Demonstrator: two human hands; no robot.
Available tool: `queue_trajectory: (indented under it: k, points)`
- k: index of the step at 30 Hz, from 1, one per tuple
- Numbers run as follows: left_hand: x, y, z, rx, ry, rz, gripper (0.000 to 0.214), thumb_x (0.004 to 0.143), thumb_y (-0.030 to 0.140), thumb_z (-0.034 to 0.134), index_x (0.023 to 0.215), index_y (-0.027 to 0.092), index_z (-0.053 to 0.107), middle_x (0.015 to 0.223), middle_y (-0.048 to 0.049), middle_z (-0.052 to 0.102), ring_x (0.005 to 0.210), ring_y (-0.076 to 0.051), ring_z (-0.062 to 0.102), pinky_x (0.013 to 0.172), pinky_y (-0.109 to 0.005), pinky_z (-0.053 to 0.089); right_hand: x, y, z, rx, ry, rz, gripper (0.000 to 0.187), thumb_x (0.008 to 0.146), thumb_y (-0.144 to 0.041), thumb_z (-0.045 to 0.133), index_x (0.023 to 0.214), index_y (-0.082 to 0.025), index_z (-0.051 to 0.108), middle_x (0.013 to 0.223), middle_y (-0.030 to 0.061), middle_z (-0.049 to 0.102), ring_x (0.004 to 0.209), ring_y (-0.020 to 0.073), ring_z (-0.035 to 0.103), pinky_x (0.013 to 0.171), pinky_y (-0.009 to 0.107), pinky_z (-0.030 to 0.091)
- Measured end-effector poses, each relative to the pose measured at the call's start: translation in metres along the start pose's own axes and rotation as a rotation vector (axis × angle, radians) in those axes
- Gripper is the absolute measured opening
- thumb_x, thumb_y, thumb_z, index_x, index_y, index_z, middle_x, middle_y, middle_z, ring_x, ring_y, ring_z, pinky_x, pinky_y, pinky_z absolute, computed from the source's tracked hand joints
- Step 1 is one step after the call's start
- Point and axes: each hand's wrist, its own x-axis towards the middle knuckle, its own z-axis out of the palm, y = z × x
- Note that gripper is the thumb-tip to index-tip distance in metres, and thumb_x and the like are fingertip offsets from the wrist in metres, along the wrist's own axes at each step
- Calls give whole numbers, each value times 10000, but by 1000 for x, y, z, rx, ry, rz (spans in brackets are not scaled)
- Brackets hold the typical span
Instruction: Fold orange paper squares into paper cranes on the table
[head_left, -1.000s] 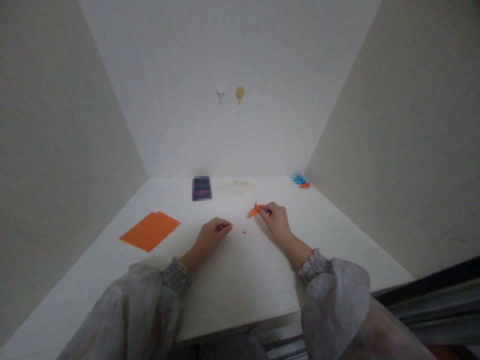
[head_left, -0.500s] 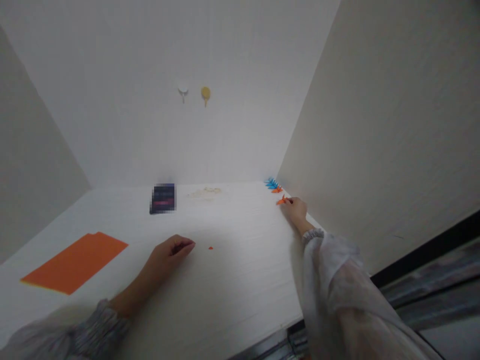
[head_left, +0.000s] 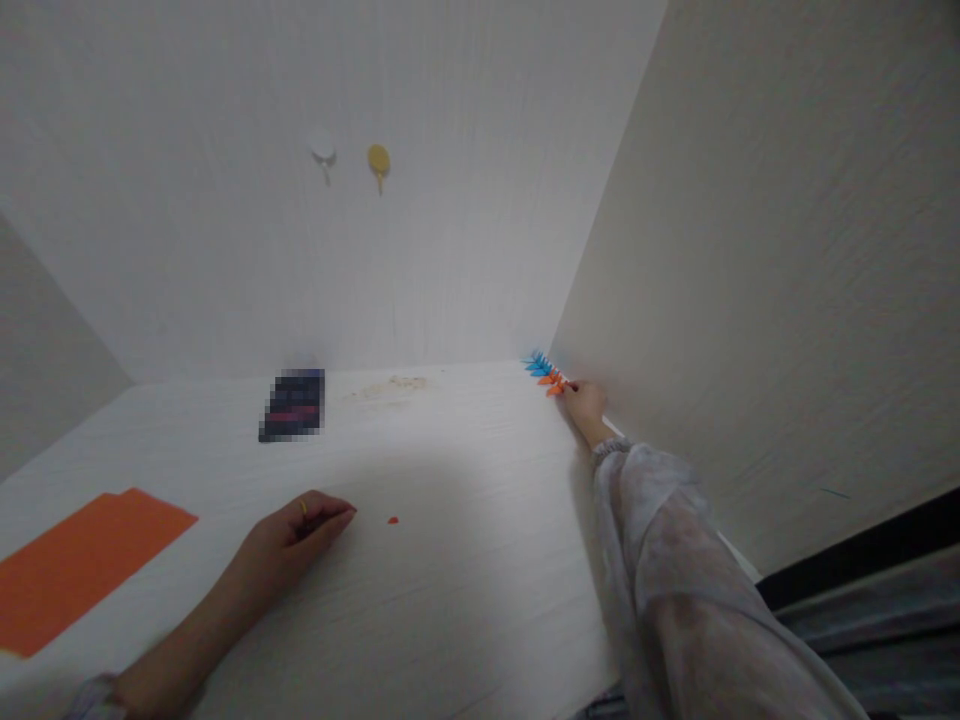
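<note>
At the far right of the table, my right hand (head_left: 586, 405) pinches a small folded orange paper crane (head_left: 555, 390). The crane sits at the near end of a row, very close to another orange crane (head_left: 547, 379). Several blue paper cranes (head_left: 537, 362) continue the row back toward the wall corner. My left hand (head_left: 304, 530) rests on the table at the lower left, thumb and fingers closed together with nothing visible between them. Just right of its fingertips lies a tiny orange paper scrap (head_left: 393, 520).
Large orange paper sheets (head_left: 90, 570) lie on the white table (head_left: 480, 570) at the left. A dark, blurred-out flat object (head_left: 294, 404) is near the back wall. A white hook (head_left: 324, 157) and a yellow hook (head_left: 379, 160) are on that wall. Another wall closes the right side.
My right hand has moved the orange crane back, up against the row. The view has shifted, so the left hand and sheets appear farther left and lower.
</note>
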Motion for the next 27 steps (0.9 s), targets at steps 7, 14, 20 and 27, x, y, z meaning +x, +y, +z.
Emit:
queue_trajectory:
  k: [7,14,20,27]
  points:
    - [1,-1,0,17,-11,-2,344,683,522,490,783,216,608,760,-15,640,748,-186,582,641,-243,453,8,3,5,-1,-42,11,281,838,-284,469,1083,-147,492,1085,78,519,910,178,539,759,371,462]
    - [2,-4,0,13,-24,-7,370,688,532,484,801,201,602,767,-28,636,761,-194,578,671,-267,452,10,-1,4,10,-25,5,264,842,-283,458,1034,-119,536,1028,96,561,891,185,553,758,358,452]
    - [1,-2,0,-14,-28,6,340,686,514,496,787,210,609,776,-24,636,756,-185,578,681,-262,453,5,-5,0,15,-2,-4,298,841,-257,422,922,-57,627,902,168,630,866,234,584,727,311,422]
    - [1,-4,1,-11,-22,8,331,683,502,501,780,209,620,764,-17,640,729,-174,581,649,-239,453,5,-5,1,-17,-23,37,292,835,-283,475,1089,-139,486,1087,81,516,911,180,538,759,374,462]
